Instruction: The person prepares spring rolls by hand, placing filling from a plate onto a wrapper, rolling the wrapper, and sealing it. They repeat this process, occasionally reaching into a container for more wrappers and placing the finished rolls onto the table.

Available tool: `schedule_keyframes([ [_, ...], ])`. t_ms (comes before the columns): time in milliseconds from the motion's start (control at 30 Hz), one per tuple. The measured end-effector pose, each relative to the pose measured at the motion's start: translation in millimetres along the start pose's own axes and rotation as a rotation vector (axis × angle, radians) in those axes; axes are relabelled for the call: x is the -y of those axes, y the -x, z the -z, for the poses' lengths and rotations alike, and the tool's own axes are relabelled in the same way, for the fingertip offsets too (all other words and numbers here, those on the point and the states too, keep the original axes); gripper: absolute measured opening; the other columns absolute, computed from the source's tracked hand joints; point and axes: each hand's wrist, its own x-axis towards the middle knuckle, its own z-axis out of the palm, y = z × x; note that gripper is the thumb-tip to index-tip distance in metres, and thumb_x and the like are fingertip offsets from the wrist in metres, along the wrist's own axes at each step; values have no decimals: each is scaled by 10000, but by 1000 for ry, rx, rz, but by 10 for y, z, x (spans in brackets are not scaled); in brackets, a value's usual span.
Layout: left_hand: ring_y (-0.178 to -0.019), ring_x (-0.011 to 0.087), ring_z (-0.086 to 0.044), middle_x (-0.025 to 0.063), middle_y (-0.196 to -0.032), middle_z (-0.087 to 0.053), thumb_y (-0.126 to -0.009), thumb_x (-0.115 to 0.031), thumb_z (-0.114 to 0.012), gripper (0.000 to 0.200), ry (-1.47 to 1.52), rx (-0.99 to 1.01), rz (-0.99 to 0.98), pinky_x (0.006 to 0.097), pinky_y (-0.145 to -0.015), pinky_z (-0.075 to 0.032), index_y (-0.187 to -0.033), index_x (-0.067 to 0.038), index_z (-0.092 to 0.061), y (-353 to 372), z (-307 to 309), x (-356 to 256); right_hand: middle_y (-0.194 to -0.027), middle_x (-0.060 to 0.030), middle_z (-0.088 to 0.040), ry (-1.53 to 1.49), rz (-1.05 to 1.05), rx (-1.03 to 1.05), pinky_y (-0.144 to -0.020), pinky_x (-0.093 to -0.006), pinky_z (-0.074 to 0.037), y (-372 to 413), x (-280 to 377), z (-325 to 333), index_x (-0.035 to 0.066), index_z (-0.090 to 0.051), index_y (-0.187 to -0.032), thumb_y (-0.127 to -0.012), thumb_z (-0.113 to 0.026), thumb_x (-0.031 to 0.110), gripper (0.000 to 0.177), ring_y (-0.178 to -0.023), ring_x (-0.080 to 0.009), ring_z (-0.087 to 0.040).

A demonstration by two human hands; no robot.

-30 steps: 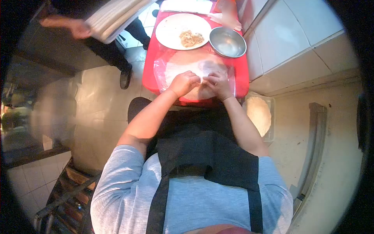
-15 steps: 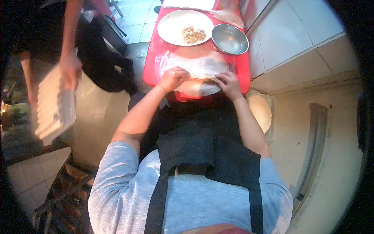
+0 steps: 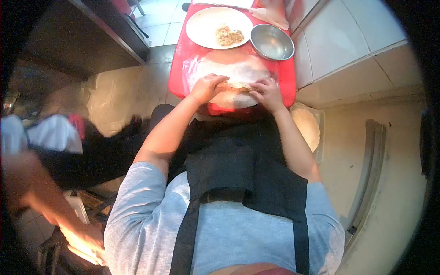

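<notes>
Beyond my left arm, left of the red table [image 3: 176, 73], is another person [image 3: 82, 160], blurred by motion. On the table's near half lies a pale, thin round wrapper [image 3: 233, 100], and at its far left is a white plate [image 3: 199, 27] bearing a mound of filling [image 3: 228, 36]; the metal bowl [image 3: 272, 42] sits by the table's right edge. My left hand [image 3: 208, 87] is curled, fingertips close together, and my right hand [image 3: 269, 93] is half bent; they touch opposite ends of the strip of filling [image 3: 238, 86] on the wrapper. I cannot tell whether either pinches it.
</notes>
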Motion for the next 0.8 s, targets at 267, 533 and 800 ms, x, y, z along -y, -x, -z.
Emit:
schedule_keyframes([
  [267,-1205,331,-475,123,-1326,-481,-667,-251,-784,650,-142,45,-201,437,-1000,-407,-1259,-155,-535,406,479,-61,-1210,-91,-545,68,74,-138,-980,-427,-366,414,302,118,223,-648,-1098,-713,-733,220,394,-1170,-312,-484],
  [533,-1186,353,-476,135,-1308,-466,-599,-231,-819,666,-51,78,-81,453,-986,-419,-1213,-167,-568,494,409,-148,-1085,-39,-601,41,18,-230,-900,-435,-372,326,386,-195,140,-607,-940,-740,-699,175,223,-1106,-261,-518],
  [800,-1244,343,-415,115,-1313,-445,-598,-181,-798,578,-237,35,-230,459,-1013,-388,-1131,-159,-576,431,305,-115,-1309,-36,-488,159,168,-41,-1001,-442,-337,208,448,51,193,-620,-986,-622,-682,62,392,-1242,-290,-428],
])
